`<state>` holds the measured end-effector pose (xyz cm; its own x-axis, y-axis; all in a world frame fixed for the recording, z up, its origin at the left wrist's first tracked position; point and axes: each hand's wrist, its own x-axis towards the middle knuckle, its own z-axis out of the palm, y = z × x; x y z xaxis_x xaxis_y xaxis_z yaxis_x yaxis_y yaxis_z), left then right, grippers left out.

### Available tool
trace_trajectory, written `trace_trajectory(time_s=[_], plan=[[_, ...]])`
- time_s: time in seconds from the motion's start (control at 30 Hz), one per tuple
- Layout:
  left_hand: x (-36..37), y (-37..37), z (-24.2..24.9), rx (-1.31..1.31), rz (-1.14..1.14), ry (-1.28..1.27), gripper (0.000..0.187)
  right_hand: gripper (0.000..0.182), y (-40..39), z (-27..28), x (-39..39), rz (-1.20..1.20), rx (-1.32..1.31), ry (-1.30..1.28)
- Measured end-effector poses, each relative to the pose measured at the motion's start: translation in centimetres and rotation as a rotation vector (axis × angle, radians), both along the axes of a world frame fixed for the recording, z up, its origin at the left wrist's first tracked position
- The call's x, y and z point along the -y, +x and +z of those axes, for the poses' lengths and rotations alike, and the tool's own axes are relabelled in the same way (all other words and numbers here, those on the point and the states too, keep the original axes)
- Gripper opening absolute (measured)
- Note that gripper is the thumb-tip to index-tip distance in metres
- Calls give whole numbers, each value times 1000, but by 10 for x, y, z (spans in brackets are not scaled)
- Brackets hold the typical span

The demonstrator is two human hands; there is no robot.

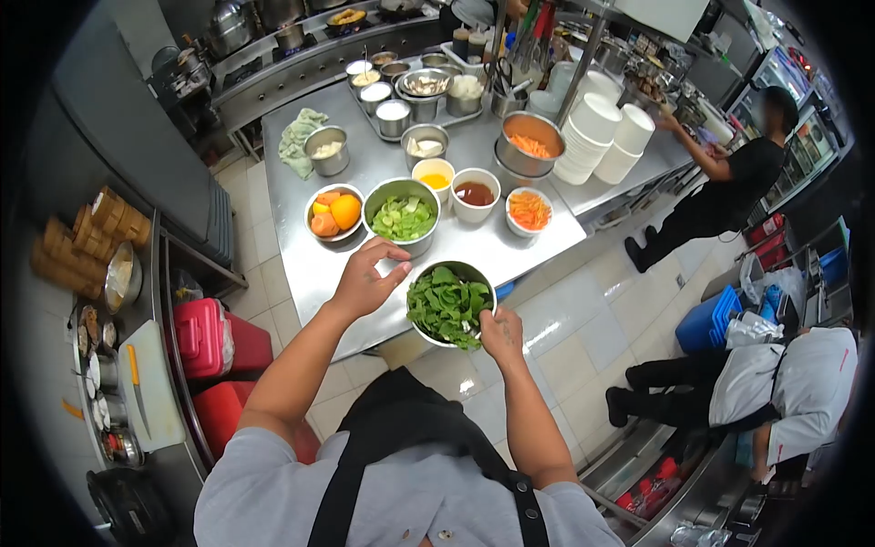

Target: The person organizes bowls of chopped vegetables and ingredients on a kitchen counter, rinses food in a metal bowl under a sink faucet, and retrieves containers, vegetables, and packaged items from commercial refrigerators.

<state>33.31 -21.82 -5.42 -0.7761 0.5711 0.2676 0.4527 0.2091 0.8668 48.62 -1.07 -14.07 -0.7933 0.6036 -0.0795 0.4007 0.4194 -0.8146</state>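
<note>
My right hand (502, 334) grips the rim of a metal bowl (493, 284) filled with dark leafy greens (447, 303), held near the table's front edge. My left hand (369, 279) is open, its fingers stretched out and thumb apart. Its fingertips are just below a metal pot (369, 202) of chopped lettuce (403, 218). Left of that pot is a bowl of oranges and carrot pieces (335, 213). To its right are a cup of yellow liquid (433, 175), a tub of brown sauce (475, 193) and a bowl of carrot strips (529, 211).
The steel table (314, 305) holds more metal containers, a green cloth (300, 141) and stacked white containers (592, 118). A person in black (752, 173) stands at the right; another in white (811, 383) bends at lower right. A cutting board (157, 383) with a knife lies left.
</note>
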Motion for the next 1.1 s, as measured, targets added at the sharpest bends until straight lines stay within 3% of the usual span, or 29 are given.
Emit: trace_trajectory(time_s=[0.07, 0.27, 0.4, 0.53, 0.63, 0.73, 0.93, 1.1], plan=[[-4, -19, -2, -160, 12, 31, 14, 28, 7, -10, -12, -29, -3, -122], [-61, -79, -1, 175, 123, 218, 18, 21, 59, 9, -49, -242, -71, -258], [-125, -114, -6, 333, 45, 284, 26, 20, 91, 32, -81, -499, -153, -243], [-184, -137, -4, 451, 82, 202, 35, 17, 98, 30, -129, -562, -171, -11], [-226, -160, -4, 458, 172, 134, 46, 18, 86, 26, -170, -615, -221, -176], [-271, -191, -9, 383, 288, -40, 47, 18, 52, 31, -210, -570, -239, -169], [-324, -224, 3, 520, 167, -474, 30, 19, -31, 9, -307, -341, -163, -219], [-333, -236, -4, 421, 233, -455, 23, 19, -86, 4, -351, -182, -90, -345]])
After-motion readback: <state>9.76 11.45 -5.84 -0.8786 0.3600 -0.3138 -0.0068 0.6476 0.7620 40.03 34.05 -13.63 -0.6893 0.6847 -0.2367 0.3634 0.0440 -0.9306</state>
